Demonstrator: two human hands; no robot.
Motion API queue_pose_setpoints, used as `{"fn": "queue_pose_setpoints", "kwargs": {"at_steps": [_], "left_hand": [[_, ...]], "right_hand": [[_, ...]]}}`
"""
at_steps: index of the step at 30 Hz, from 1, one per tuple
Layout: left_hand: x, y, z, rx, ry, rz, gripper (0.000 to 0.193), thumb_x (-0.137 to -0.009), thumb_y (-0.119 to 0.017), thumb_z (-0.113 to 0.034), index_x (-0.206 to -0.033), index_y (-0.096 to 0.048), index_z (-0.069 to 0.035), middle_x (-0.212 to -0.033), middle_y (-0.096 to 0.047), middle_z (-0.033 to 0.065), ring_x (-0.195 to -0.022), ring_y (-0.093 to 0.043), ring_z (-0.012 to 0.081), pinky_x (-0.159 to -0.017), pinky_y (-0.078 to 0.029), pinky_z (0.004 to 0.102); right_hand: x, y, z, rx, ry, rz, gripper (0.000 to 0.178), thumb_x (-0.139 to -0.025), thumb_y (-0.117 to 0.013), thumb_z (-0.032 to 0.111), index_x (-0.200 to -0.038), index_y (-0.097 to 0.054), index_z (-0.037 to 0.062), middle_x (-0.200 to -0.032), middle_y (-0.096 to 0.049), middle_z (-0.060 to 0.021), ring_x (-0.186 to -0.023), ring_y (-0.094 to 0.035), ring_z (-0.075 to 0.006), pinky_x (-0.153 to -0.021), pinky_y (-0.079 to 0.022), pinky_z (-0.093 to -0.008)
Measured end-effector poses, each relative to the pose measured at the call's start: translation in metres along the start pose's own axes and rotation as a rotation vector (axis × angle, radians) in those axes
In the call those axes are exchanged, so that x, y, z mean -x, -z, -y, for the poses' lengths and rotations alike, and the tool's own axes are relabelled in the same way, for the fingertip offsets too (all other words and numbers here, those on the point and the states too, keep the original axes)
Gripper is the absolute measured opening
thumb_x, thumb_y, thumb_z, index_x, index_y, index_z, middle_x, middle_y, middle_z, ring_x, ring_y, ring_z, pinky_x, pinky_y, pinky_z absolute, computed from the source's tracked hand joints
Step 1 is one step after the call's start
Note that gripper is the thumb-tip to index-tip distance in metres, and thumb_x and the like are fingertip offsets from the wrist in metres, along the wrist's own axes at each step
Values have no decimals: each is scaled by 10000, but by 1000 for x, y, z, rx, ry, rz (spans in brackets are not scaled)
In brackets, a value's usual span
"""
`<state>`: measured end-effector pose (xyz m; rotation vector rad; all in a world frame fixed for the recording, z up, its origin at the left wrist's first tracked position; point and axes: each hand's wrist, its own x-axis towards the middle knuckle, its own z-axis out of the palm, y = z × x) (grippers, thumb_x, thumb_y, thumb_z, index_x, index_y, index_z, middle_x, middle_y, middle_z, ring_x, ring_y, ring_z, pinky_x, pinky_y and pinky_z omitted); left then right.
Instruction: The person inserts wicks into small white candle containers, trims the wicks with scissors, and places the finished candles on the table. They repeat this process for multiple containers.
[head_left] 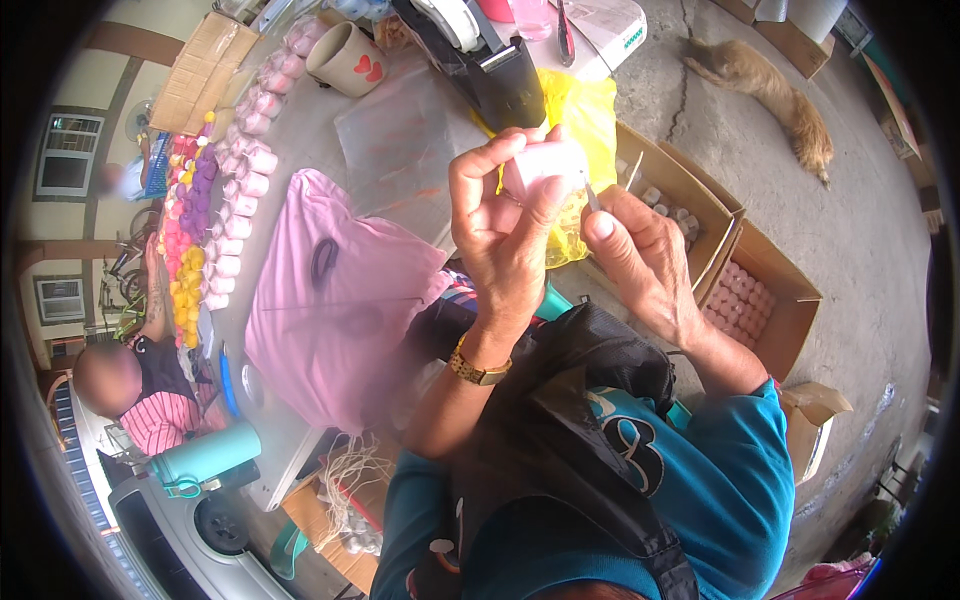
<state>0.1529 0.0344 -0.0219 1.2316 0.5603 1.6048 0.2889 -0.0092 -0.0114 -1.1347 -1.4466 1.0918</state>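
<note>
My left hand (505, 215) is raised over the table's edge, its fingers and thumb wrapped round a pale pink cylindrical piece (548, 168) with a smooth, bright surface. My right hand (640, 250) pinches a thin, dark blade-like tool (590, 196), whose tip meets or nearly meets the right side of the pink piece. Its exact kind is hidden by the fingers. A yellow plastic bag (590, 110) lies just behind both hands. To the left of my left hand, a pink cloth (335, 310) with a dark oval loop on it is spread on the table.
A black tape dispenser (510, 85) and a mug (345, 60) stand at the back. Rows of pink pieces (235, 228) line the far left edge. Open cardboard boxes (790, 310) hold pink pieces at right. A dog (765, 90) lies on the floor. A person (160, 400) sits at left.
</note>
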Motion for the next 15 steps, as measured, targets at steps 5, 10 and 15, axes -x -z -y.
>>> {"fn": "queue_pose_setpoints", "kwargs": {"at_steps": [5,10,15], "left_hand": [[-2,7,-5,-24,34,-7,375,-899,-622,-26,-1243,-472,-2,-1222,-542,142,-1100,-588,253,-948,-507,348],[-9,14,-10,-124,20,71,380,-910,-614,-42,-1268,-493,7,-1250,-535,126,-1093,-582,215,-944,-506,339],[-16,19,-11,-265,-76,190,389,-925,-592,-49,-1298,-488,-11,-1312,-491,128,-1123,-562,209,-938,-507,337]], "right_hand": [[-4,4,5,128,19,24,391,-977,-521,371,-924,-618,-4,-594,-484,-102,-555,-457,-131,-525,-396,-316],[-3,9,9,124,-34,112,490,-983,-450,475,-900,-572,8,-649,-470,-50,-629,-442,-116,-591,-380,-306],[-3,6,1,148,41,65,385,-980,-512,363,-955,-629,-3,-596,-494,-140,-540,-480,-170,-532,-408,-344]]}}
